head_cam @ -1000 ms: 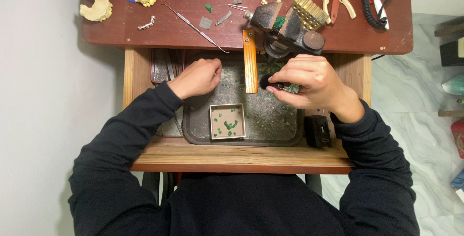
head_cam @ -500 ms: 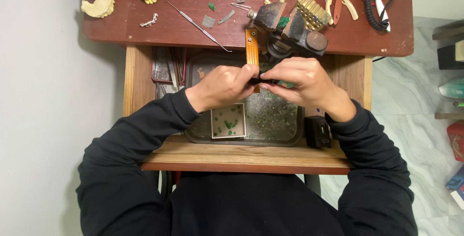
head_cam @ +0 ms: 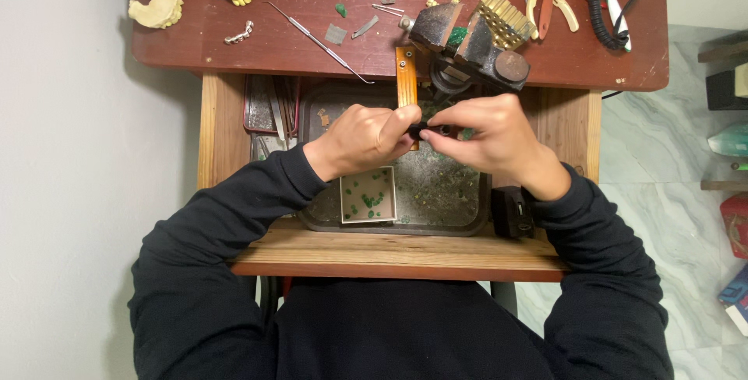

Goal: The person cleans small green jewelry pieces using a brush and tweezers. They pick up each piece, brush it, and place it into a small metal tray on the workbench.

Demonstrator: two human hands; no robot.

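nearest to the person, at the front edge of the dark metal tray, lies a small shallow box with green bits in it, and a black block stands at the tray's right front corner. the tray sits in an open wooden drawer.

above the middle of the tray both hands meet. the left hand is curled, its thumb and forefinger pinching one end of a small dark piece. the right hand pinches the other end with its fingertips pressed together. what this piece is i cannot tell, it is too small and mostly covered. it is held in the air, just in front of the orange wooden peg that sticks out from the front edge of the red table.

to do this well, i think the wrists should rest on something steady and the piece should stay over the tray, so anything that falls is caught there. a light grip seems better than a strong one.

farther, on the table, a dark vise stands just behind the hands, a long thin probe lies to its left, and yellow plaster dental casts are at the far left corner.
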